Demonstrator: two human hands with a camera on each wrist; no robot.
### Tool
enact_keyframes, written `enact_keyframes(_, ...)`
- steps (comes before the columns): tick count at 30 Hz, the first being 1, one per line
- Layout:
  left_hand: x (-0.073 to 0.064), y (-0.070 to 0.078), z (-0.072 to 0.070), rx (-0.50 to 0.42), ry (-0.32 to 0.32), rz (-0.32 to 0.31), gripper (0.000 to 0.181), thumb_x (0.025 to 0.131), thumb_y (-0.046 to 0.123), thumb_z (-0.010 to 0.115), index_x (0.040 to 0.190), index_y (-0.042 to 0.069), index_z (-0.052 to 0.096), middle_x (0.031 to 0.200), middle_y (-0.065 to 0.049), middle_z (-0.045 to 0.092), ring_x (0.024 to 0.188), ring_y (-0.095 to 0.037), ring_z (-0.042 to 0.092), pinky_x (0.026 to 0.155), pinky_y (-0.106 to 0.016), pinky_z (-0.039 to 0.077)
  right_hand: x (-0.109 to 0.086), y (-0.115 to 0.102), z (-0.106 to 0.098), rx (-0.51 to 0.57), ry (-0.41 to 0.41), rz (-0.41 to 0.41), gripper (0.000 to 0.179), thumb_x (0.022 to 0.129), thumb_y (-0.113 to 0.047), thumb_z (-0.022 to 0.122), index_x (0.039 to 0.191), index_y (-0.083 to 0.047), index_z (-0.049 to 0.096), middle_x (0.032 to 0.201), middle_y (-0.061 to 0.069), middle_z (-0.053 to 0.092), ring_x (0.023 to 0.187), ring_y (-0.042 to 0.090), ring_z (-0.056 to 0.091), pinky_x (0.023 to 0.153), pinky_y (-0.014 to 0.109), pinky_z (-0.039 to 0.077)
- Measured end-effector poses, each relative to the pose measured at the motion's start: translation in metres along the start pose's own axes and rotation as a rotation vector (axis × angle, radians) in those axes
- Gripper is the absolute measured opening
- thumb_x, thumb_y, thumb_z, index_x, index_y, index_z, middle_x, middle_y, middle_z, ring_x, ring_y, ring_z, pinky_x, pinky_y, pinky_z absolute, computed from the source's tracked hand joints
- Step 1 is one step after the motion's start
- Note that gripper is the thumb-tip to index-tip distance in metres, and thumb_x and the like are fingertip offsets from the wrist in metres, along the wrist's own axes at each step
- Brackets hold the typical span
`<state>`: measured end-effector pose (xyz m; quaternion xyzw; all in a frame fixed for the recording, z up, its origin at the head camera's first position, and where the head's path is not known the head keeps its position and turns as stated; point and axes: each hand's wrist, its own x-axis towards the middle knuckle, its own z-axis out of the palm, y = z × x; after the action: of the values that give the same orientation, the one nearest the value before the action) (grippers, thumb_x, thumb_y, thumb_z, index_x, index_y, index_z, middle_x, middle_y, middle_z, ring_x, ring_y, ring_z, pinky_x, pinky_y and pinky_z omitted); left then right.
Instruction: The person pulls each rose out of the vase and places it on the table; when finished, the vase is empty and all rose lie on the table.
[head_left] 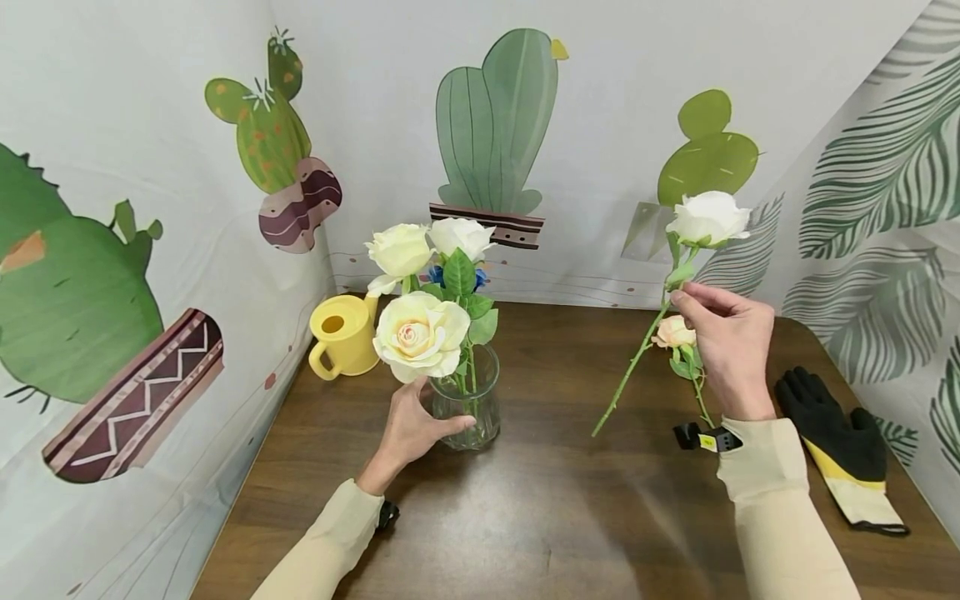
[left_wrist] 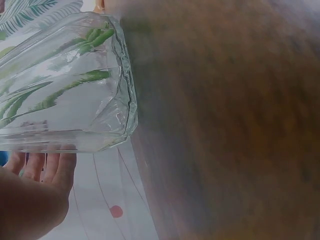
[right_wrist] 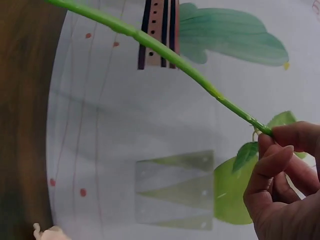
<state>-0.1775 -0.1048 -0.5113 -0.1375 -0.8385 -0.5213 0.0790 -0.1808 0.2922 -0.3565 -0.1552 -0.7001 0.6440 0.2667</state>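
Note:
A clear glass vase [head_left: 483, 408] stands on the table with several cream and white roses [head_left: 422, 335] in it. My left hand [head_left: 408, 425] holds the vase from its left side, thumb across the front. In the left wrist view the fingers [left_wrist: 62, 172] touch the glass wall, and green stems show inside the vase [left_wrist: 75, 100]. To the right, my right hand [head_left: 731, 337] pinches a white rose [head_left: 708, 218] high on its stem, just under the bloom. The stem slants down to the left over the table; the right wrist view shows this green stem [right_wrist: 165, 52] between thumb and fingers.
A yellow watering can [head_left: 345, 333] sits behind and left of the vase. A peach rose [head_left: 675, 332] lies at the right, partly hidden behind my right hand. A black and yellow glove [head_left: 840, 442] lies near the right edge of the wooden table [head_left: 540, 517].

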Motion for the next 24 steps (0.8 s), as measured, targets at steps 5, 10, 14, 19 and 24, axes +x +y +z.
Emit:
enact_keyframes(5,0.000,0.001,0.000,-0.002,-0.002,-0.006,0.072,0.068,0.024,0.104,0.130,0.004,0.072,0.125,-0.014,0.079,0.118,-0.033,0.076,0.103,-0.048,0.062,0.008,0.011,-0.006,-0.126,-0.045,0.059,0.010,0.091,-0.009,0.087,0.101,-0.012,0.086,0.078,-0.020,0.078,0.065,0.002,0.064,0.060,0.013,0.051)
enact_keyframes(10,0.000,-0.001,-0.001,0.004,-0.004,-0.002,0.072,0.068,0.025,0.104,0.130,0.005,0.072,0.124,-0.014,0.080,0.117,-0.033,0.076,0.102,-0.048,0.062,0.018,0.024,-0.012,-0.234,-0.097,0.084,0.009,0.095,-0.013,0.084,0.097,-0.021,0.086,0.078,-0.028,0.074,0.067,-0.003,0.064,0.061,0.012,0.052)
enact_keyframes(14,0.000,-0.001,-0.001,0.011,-0.005,-0.010,0.071,0.069,0.026,0.104,0.129,0.005,0.072,0.123,-0.013,0.080,0.116,-0.031,0.075,0.101,-0.046,0.062,0.023,0.034,-0.017,-0.311,-0.156,0.087,0.010,0.097,-0.016,0.082,0.105,-0.017,0.086,0.077,-0.034,0.071,0.069,-0.009,0.064,0.062,0.010,0.052)
enact_keyframes(19,0.000,-0.001,-0.001,0.014,-0.003,-0.012,0.070,0.069,0.026,0.104,0.128,0.005,0.072,0.122,-0.013,0.080,0.115,-0.031,0.076,0.099,-0.043,0.062,0.028,0.046,-0.023,-0.450,-0.250,0.068,0.041,0.099,-0.026,0.080,0.129,0.002,0.077,0.078,-0.042,0.065,0.076,-0.013,0.063,0.065,0.011,0.051)
enact_keyframes(24,0.000,0.000,-0.001,0.003,-0.008,-0.023,0.071,0.069,0.026,0.104,0.128,0.005,0.072,0.124,-0.013,0.079,0.116,-0.031,0.076,0.100,-0.045,0.062,0.037,0.061,-0.031,-0.647,-0.312,0.108,0.046,0.098,-0.046,0.079,0.130,-0.012,0.081,0.091,-0.036,0.072,0.108,0.005,0.068,0.106,0.032,0.049)
